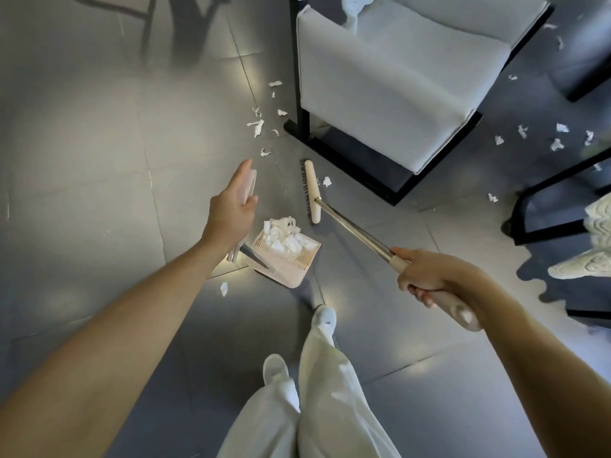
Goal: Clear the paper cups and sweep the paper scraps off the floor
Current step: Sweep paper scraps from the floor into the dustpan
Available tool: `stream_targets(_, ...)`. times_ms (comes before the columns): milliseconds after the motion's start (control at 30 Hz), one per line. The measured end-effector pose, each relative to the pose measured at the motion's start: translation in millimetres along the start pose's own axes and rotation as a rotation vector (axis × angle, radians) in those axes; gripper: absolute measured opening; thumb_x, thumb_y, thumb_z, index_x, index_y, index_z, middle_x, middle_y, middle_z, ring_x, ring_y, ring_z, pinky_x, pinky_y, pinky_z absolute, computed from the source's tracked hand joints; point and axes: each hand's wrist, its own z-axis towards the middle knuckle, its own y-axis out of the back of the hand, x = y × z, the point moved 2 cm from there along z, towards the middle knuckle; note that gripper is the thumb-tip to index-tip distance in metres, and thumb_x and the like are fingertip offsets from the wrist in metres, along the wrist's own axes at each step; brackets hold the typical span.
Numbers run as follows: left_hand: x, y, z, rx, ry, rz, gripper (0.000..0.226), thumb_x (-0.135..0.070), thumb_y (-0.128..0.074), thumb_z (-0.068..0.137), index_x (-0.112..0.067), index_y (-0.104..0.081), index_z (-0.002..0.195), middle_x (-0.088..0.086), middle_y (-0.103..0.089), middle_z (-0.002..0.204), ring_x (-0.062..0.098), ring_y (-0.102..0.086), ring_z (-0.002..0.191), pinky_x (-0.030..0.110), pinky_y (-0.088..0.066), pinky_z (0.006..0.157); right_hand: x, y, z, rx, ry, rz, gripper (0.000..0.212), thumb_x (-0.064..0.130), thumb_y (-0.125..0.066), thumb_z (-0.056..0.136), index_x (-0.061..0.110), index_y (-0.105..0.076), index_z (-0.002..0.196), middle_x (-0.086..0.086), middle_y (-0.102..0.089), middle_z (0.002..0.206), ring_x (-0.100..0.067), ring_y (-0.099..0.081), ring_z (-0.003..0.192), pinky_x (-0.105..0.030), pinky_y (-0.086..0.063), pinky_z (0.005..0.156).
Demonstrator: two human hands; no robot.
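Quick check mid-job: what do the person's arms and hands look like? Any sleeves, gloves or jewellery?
Both arms are bare as far up as the frame shows, with no sleeve in view. The left hand and the right hand wear no gloves. No watch, bracelet or ring shows on either wrist or on the fingers that can be seen.
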Motion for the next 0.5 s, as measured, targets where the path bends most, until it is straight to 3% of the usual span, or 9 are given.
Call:
stream_targets(167,-2,-4,27,-0.011,0.054,0.002,0.060,-0.015,-0.049,0.098,-0.038,-0.028,0.149,0.004,-0.055,0.137,0.035,-0.055,0.106,0.030,-0.041,0.083,18,39,47,-0.100,0.011,-0.148,0.069,-0.007,-0.048,0.084,0.021,-0.034,0.145,-0.014,-0.056,0.060,-0.022,-0.050,0.045,-0.030,-0.047,0.048)
stream_targets(267,-9,-8,44,-0.002,0.092,0.026,0.060,-0.015,-0.049,0.098,-0.038,-0.027,0.149,0.006,-0.060,0.131,0.032,-0.056,0.093,0.026,-0.037,0.078,36,62,76,-0.177,0.010,-0.297,0.068,-0.004,-0.046,0.085,0.021,-0.032,0.147,-0.017,-0.063,0.082,-0.027,-0.059,0.063,-0.034,-0.051,0.058)
stream_targets(400,-19,-8,65,0.004,0.121,0.038,0.059,-0.019,-0.049,0.099,-0.045,-0.026,0.147,0.010,-0.059,0.131,0.033,-0.060,0.093,0.031,-0.042,0.078,62,87,115,-0.212,0.027,-0.385,0.066,-0.003,-0.045,0.090,0.017,-0.027,0.151,-0.015,-0.058,0.096,-0.024,-0.059,0.070,-0.031,-0.049,0.056)
stream_targets(500,-18,-3,73,-0.023,0.148,0.043,0.059,-0.020,-0.048,0.099,-0.050,-0.026,0.145,0.015,-0.061,0.124,0.031,-0.060,0.080,0.036,-0.048,0.079,79,92,143,-0.172,0.066,-0.425,0.067,0.000,-0.049,0.089,0.018,-0.028,0.149,-0.015,-0.057,0.095,-0.026,-0.059,0.074,-0.033,-0.049,0.060)
